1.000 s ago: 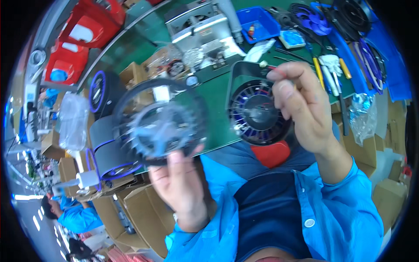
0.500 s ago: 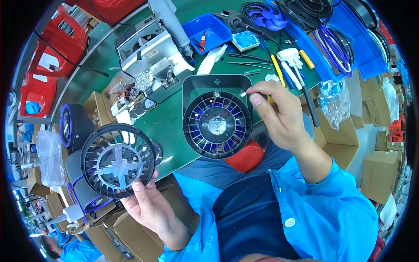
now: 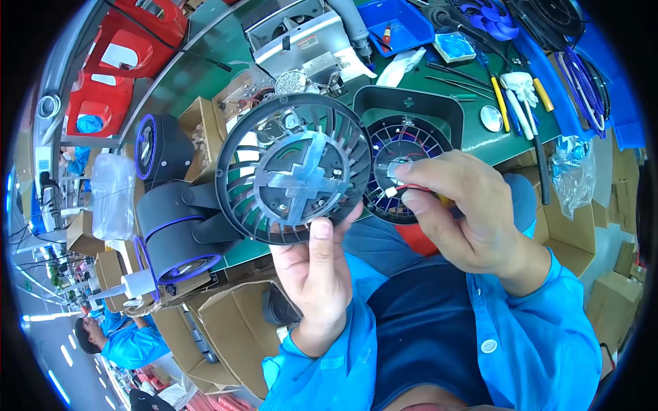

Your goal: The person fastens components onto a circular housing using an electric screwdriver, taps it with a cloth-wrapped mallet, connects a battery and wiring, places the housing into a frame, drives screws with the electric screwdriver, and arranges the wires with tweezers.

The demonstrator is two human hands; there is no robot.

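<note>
My left hand [image 3: 317,274] holds up a round black fan grille [image 3: 295,168] with a grey cross-shaped centre, thumb on its lower rim. Behind it, on the green bench, lies a black fan housing [image 3: 410,147] with blue blades and thin wires inside. My right hand [image 3: 462,212] is closed over the housing's front edge, pinching a small white part [image 3: 392,172] at the grille's right rim. A red object [image 3: 421,240] shows under that hand.
Assembled black fans with purple rings [image 3: 171,212] stand at the left. A grey machine [image 3: 301,38], blue trays [image 3: 397,24], hand tools [image 3: 521,96], cardboard boxes [image 3: 226,322] and red bins [image 3: 116,68] surround the bench. Another person in blue [image 3: 116,339] is at lower left.
My left hand has lifted the grille up and to the right, beside the housing. My right hand has dropped from the housing's top right to its front edge.
</note>
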